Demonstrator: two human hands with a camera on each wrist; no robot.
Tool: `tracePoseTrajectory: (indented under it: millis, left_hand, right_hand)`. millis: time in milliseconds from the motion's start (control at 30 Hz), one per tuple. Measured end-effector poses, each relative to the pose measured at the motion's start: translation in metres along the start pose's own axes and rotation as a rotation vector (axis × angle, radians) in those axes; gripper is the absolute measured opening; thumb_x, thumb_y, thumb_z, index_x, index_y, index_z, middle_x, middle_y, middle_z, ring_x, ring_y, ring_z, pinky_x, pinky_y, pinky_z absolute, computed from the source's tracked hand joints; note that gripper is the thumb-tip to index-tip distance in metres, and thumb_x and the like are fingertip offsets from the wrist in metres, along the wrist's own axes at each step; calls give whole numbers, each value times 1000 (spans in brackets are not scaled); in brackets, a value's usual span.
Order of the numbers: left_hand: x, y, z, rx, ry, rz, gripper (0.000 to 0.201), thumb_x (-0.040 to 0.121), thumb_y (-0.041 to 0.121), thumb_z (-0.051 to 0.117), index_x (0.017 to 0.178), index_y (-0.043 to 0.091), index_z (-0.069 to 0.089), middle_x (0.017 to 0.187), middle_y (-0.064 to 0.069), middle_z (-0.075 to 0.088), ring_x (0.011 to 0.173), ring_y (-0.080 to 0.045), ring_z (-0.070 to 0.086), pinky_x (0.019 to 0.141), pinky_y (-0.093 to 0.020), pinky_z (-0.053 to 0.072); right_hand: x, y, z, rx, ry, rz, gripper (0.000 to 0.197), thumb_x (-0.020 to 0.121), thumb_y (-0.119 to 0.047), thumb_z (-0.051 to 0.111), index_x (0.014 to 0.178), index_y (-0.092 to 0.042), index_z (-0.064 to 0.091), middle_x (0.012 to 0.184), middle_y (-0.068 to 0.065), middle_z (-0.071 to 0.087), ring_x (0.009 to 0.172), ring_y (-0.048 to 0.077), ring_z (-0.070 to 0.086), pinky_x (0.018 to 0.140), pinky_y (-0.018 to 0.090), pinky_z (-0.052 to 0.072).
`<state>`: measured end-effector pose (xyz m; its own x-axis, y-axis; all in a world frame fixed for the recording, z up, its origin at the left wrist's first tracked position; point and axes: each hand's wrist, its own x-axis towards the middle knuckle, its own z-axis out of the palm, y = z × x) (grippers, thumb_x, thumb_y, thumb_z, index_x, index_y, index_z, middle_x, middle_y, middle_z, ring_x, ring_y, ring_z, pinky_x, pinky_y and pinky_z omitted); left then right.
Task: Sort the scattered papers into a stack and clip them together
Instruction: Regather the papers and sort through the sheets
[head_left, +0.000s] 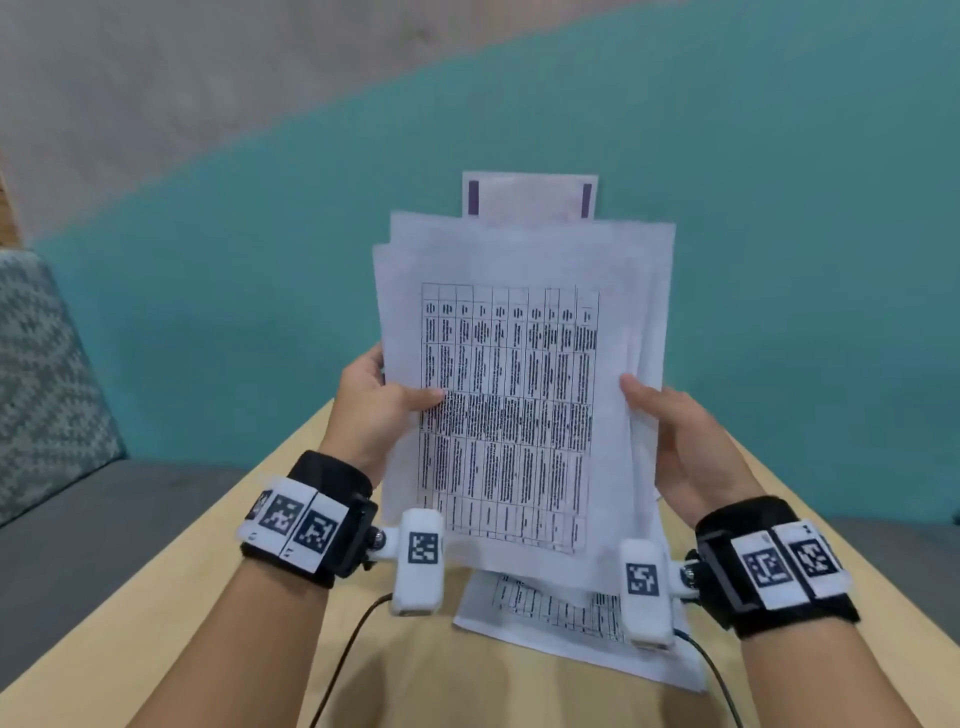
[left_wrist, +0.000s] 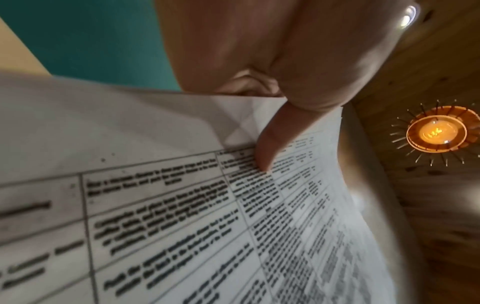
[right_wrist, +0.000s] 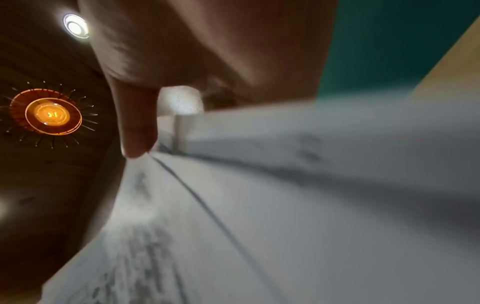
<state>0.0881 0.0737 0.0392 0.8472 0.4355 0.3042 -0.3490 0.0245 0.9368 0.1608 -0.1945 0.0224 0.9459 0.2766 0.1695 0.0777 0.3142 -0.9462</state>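
Both hands, left (head_left: 371, 410) and right (head_left: 680, 436), pinch the side edges of an uneven stack of papers (head_left: 519, 374), raised above the counter (head_left: 260, 613). One sheet (head_left: 545, 629) still lies below. Squaring comes next; no clip visible.

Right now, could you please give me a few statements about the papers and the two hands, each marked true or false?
1. The left hand holds the lifted bundle of white printed paper sheets with its thumb on the front page. True.
2. The right hand rests flat on the light wooden table. False: it holds the bundle's right edge in the air.
3. The sheets in the bundle are squared up. False: their top edges are staggered, and a narrower page with purple bars sticks out above.
4. More white printed sheets lie on the table below the bundle. True.
5. A clip fastens the bundle. False: none shows.
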Motion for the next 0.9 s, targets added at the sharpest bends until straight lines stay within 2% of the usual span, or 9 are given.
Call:
tracePoseTrajectory:
  millis: [100, 167, 333, 433, 533, 633, 733, 800, 900]
  left_hand:
    - [1, -6, 3, 41, 23, 7, 50, 82, -21, 66, 121, 9, 67, 106, -3, 79, 99, -22, 76, 92, -42, 59]
    - [0, -8, 7, 53, 34, 13, 50, 82, -20, 66, 122, 9, 66, 109, -3, 78, 100, -21, 75, 95, -43, 58]
    - [-5, -12, 21, 62, 41, 48, 46, 86, -17, 64, 121, 13, 65, 115, -5, 75, 106, -23, 73, 95, -43, 58]
    - [-5, -14, 23, 67, 48, 43, 45, 88, -13, 64, 125, 12, 62, 116, -5, 74, 105, -25, 72, 91, -41, 58]
    - [-4, -19, 20, 87, 50, 11, 44, 87, -9, 66, 126, 12, 62, 115, -6, 74, 104, -28, 71, 89, -41, 58]
    - [-3, -23, 17, 92, 42, -24, 40, 87, -6, 67, 121, 13, 64, 112, -5, 75, 101, -27, 72, 81, -39, 58]
    - [-2, -25, 15, 80, 35, -43, 37, 86, -6, 65, 118, 13, 65, 109, -4, 76, 92, -23, 71, 73, -32, 54]
    - [-1, -26, 14, 79, 32, -60, 36, 86, -6, 65, 115, 15, 66, 108, -4, 76, 92, -24, 71, 75, -35, 55]
    - [-1, -28, 12, 88, 14, -89, 36, 86, -2, 65, 117, 17, 66, 112, -3, 76, 103, -26, 71, 89, -42, 57]
  right_hand:
    - [-6, -5, 9, -136, -12, -77, 33, 83, -18, 78, 113, -6, 71, 107, 11, 77, 100, 31, 71, 88, 42, 56]
    - [-5, -5, 14, -215, 80, -146, 22, 83, -2, 76, 104, -6, 74, 100, 11, 79, 92, 31, 74, 78, 38, 60]
    - [1, 6, 22, -266, 218, -282, 25, 87, 1, 74, 91, -24, 73, 93, -2, 78, 89, 20, 75, 79, 33, 60]
    - [1, 5, 23, -236, 237, -291, 24, 86, 1, 73, 94, -21, 74, 93, -3, 78, 88, 17, 75, 78, 29, 60]
    - [1, 7, 21, -227, 219, -258, 31, 86, 5, 71, 108, -16, 74, 97, -2, 80, 89, 14, 76, 77, 24, 60]
    - [4, 11, 19, -256, 201, -222, 33, 85, 7, 69, 110, -15, 73, 96, -2, 80, 90, 16, 76, 82, 31, 59]
    - [5, 14, 16, -267, 185, -186, 34, 84, 9, 68, 100, -20, 72, 89, -6, 79, 83, 15, 74, 78, 31, 58]
    - [5, 16, 15, -285, 181, -148, 37, 83, 12, 64, 99, -21, 71, 95, -1, 78, 91, 21, 72, 82, 36, 59]
    - [5, 22, 10, -330, 162, -55, 40, 80, 12, 61, 105, -17, 71, 107, 9, 76, 107, 37, 68, 98, 53, 54]
